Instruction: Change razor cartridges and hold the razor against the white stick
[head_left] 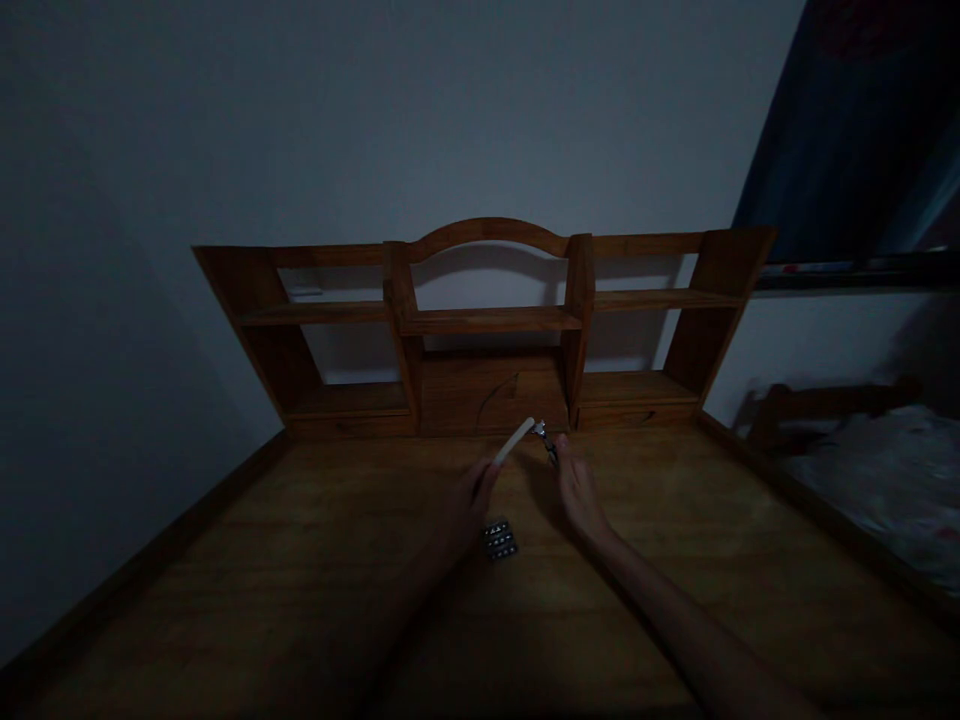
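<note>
My left hand (471, 492) is closed around the lower end of a white razor handle (514, 441), which points up and to the right above the wooden desk (315, 560). My right hand (576, 487) pinches the small dark razor head (546, 438) at the handle's upper tip. A small dark pack of blade cartridges (499, 539) lies on the desk just below and between both hands. The room is dim, so finger detail is faint.
A wooden hutch with shelves (487, 320) and a small centre drawer stands along the desk's back edge against the wall. To the right, beyond the desk edge, are a chair back (780, 405) and pale bedding (885, 480).
</note>
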